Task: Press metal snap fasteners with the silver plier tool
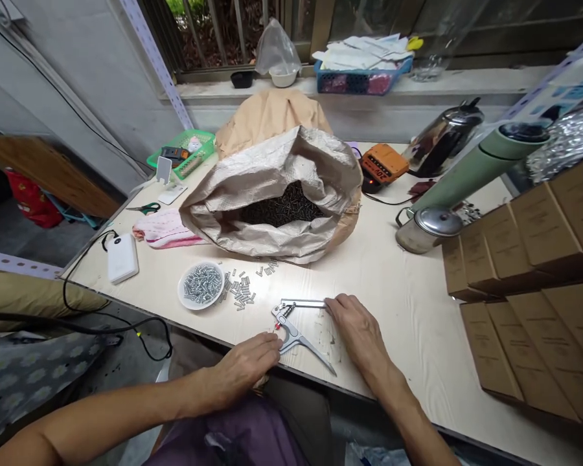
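Observation:
A silver plier-like hand tool point(296, 330) lies on the pale tabletop point(398, 291) near its front edge. My left hand point(247, 364) rests by the tool's jaw end, fingers curled together in a pinch; what they hold is hidden. My right hand point(357, 327) lies past the tool's upper handle, fingertips touching its end, fingers loosely bent. Left of the tool sits a small white dish point(201, 285) full of small metal pieces, with several loose metal pieces point(240, 288) scattered beside it.
A big open sack point(276, 194) of dark small parts stands mid-table. Stacked cardboard boxes point(529, 285) fill the right side. A white power bank point(122, 257), scissors point(146, 208), pink cloth point(162, 230), green basket point(184, 152), orange device point(383, 163), kettle point(442, 136) and metal lidded pot point(425, 230) surround it.

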Available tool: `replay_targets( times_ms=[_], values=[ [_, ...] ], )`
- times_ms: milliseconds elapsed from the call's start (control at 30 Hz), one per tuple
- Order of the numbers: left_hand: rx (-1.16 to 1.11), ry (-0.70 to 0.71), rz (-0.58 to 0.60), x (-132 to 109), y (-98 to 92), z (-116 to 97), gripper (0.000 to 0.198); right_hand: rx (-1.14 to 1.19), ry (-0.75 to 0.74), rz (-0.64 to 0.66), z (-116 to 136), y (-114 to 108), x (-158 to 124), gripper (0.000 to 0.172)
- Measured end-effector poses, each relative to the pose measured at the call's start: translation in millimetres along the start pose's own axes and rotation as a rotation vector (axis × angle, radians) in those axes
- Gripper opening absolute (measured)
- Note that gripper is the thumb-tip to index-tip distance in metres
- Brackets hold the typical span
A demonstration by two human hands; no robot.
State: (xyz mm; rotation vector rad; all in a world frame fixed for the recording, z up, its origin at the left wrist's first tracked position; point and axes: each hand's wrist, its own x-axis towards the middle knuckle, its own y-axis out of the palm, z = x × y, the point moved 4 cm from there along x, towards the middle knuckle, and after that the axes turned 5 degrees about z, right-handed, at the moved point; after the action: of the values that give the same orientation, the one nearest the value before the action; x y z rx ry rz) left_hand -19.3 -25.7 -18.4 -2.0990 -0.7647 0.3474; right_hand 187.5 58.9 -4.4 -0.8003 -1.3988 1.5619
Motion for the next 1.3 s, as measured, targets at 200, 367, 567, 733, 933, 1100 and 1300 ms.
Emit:
replay_targets(
  times_ms=[200,367,567,733,933,1100,1300],
  values=[
    [-0.209,-0.099,-0.066,7,-21.5,3,0.023,0.059,-0.002,0.048,2,-5,15,0.021],
    [-0.401,-0.588,-0.198,14,-39.7,33,0.023,0.151,-0.051,-0.012,23,-8,-20,0.022],
    [-0.592,-0.807,-0.066,23,-30.7,52,0.021,0.138,-0.075,-0.069,42,5,-48,0.020],
    [-0.532,-0.770,-0.070,30,-33.1,49,0.017,0.147,-0.084,-0.142,46,10,-53,0.023],
    [-0.498,-0.709,-0.029,31,-35.5,46,0.017,0.166,-0.117,-0.156,48,14,-57,0.028],
    [-0.545,-0.787,0.094,32,-34.2,49,0.020,0.162,-0.104,-0.142,51,13,-57,0.027],
    [-0.687,-0.894,0.226,25,-28.2,47,0.023,0.078,-0.073,-0.145,57,12,-62,0.026]
  ],
)
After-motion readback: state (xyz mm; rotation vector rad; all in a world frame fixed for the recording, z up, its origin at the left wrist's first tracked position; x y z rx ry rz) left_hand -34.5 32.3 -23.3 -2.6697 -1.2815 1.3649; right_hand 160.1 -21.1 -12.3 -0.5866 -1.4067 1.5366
